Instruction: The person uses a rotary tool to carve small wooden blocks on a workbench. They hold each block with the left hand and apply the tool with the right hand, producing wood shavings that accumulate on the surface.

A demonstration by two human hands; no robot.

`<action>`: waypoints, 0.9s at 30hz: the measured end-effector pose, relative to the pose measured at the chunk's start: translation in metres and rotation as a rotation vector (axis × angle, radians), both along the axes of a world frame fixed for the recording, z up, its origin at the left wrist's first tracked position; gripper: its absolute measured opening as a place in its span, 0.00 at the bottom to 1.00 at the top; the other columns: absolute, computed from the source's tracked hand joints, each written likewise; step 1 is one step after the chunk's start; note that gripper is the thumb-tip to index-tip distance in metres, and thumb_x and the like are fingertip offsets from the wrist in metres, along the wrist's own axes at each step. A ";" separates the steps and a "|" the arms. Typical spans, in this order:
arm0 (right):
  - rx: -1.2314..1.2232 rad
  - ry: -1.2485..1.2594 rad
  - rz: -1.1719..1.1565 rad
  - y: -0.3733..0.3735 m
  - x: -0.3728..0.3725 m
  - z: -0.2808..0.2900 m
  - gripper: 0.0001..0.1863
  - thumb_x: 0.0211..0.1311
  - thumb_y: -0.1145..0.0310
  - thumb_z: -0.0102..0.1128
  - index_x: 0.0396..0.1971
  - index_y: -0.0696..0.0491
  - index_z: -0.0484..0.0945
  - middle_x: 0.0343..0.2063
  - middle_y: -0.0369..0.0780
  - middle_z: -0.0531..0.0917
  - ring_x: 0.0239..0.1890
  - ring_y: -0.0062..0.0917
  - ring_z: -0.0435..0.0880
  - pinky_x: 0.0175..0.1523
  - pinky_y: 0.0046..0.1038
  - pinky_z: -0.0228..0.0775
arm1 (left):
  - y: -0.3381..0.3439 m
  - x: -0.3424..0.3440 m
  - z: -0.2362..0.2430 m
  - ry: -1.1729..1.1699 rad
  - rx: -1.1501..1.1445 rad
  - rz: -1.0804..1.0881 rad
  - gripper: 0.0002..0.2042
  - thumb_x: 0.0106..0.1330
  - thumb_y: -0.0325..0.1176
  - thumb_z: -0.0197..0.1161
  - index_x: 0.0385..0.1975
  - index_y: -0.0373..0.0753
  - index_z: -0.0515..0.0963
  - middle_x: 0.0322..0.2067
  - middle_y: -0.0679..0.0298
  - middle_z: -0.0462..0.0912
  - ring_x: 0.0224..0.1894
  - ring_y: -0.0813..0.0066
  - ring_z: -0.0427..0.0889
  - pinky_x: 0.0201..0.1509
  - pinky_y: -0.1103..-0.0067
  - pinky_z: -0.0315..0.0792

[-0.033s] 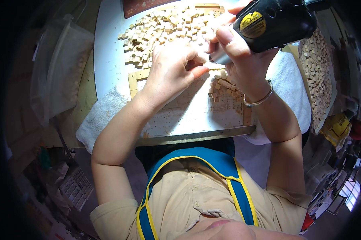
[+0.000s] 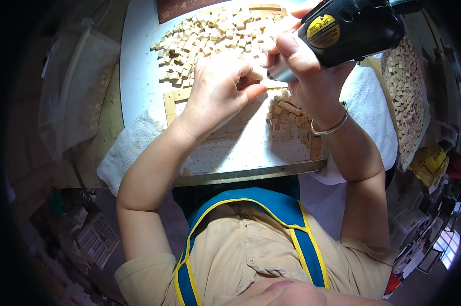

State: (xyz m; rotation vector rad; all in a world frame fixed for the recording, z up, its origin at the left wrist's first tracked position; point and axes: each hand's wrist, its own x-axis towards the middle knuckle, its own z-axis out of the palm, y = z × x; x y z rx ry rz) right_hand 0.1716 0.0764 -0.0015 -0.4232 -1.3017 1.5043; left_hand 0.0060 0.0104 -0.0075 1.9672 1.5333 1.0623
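My left hand (image 2: 217, 86) reaches over the wooden frame (image 2: 170, 108), its thumb and fingers brought together. Anything in that pinch is hidden. Close by on the right, my right hand (image 2: 309, 66) is closed round a silver tool nose (image 2: 280, 71) with a dark tip angled down toward the left fingertips. A bulky black housing (image 2: 360, 33) with a round yellow label covers part of the right hand. I cannot tell whether it joins the silver nose. Small wooden cubes (image 2: 182, 43) lie heaped beyond my hands, and a smaller group of cubes (image 2: 286, 112) sits below the right hand.
White towels (image 2: 131, 143) drape the table corners. More cubes (image 2: 405, 86) fill a tray at the right. A clear plastic bag (image 2: 85, 81) stands at the left. A yellow bag (image 2: 428, 166) is low at the right. A dark red panel (image 2: 182, 7) lies at the far edge.
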 end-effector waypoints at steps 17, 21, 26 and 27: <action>0.046 0.041 -0.038 0.002 0.006 0.002 0.36 0.53 0.87 0.63 0.63 0.58 0.61 0.40 0.40 0.79 0.38 0.25 0.82 0.43 0.31 0.79 | -0.011 -0.012 0.006 0.226 0.089 0.018 0.11 0.50 0.39 0.79 0.30 0.46 0.86 0.30 0.71 0.83 0.37 0.68 0.81 0.47 0.70 0.66; 0.050 0.112 0.040 0.002 0.004 -0.008 0.36 0.52 0.88 0.64 0.63 0.58 0.61 0.41 0.41 0.79 0.39 0.25 0.82 0.45 0.32 0.79 | -0.006 -0.011 0.010 0.062 -0.006 -0.008 0.11 0.49 0.36 0.80 0.30 0.44 0.85 0.28 0.68 0.83 0.35 0.66 0.82 0.45 0.69 0.70; 0.107 0.059 0.053 -0.001 0.001 -0.010 0.36 0.53 0.88 0.64 0.63 0.58 0.61 0.41 0.41 0.79 0.40 0.26 0.82 0.47 0.33 0.79 | -0.007 -0.007 0.007 0.097 0.013 0.032 0.12 0.49 0.34 0.80 0.30 0.42 0.84 0.27 0.66 0.83 0.33 0.65 0.83 0.40 0.69 0.72; 0.182 -0.071 -0.012 -0.002 0.002 -0.005 0.36 0.53 0.88 0.64 0.63 0.58 0.61 0.41 0.41 0.79 0.40 0.26 0.82 0.48 0.33 0.79 | -0.007 -0.006 0.007 0.087 0.015 0.030 0.12 0.49 0.33 0.80 0.30 0.42 0.84 0.27 0.66 0.83 0.33 0.65 0.83 0.39 0.69 0.73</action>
